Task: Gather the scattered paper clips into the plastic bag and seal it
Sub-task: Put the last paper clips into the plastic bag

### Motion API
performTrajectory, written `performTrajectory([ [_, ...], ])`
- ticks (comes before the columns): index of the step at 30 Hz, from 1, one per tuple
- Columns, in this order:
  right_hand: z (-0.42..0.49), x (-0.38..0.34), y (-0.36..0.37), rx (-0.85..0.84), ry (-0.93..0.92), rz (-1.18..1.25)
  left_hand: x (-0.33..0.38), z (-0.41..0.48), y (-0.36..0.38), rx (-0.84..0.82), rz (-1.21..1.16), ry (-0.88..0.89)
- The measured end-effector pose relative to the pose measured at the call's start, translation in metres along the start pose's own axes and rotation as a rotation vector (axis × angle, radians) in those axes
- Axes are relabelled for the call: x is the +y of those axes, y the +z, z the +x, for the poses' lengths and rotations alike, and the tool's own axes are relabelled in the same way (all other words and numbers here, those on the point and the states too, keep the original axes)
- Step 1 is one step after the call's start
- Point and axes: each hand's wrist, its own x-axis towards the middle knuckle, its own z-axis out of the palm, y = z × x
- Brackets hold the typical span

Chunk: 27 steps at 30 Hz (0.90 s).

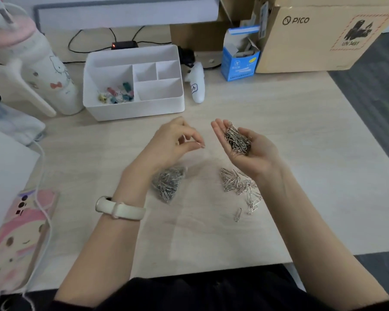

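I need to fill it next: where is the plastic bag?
In the head view, the plastic bag lies on the desk, just under the left wrist, left of the loose paper clips.

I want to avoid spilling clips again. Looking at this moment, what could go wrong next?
1. The open, palm-up right hand carries a loose heap of silver metal paper clips; tilting it away from the bag could scatter them.
2. The clear plastic bag, already part-filled, lies on the light wooden desk with neither hand holding it, so pouring may miss its mouth.
3. The left hand pinches something small; it could drop.
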Motion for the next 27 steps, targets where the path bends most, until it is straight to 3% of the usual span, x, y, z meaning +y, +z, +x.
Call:
performTrajectory([
  [8,-0.014,0.008,-0.012,-0.028,0.043,-0.175,0.010,-0.017,0.003,-0.076,-0.192,0.055],
  [22,-0.022,0.013,-0.012,-0.023,0.145,-0.464,0.017,-0.013,0.010,-0.187,-0.211,0.076],
  [27,-0.022,0.014,-0.004,-0.099,0.210,-0.495,0.014,-0.013,0.008,-0.188,-0.224,0.070],
])
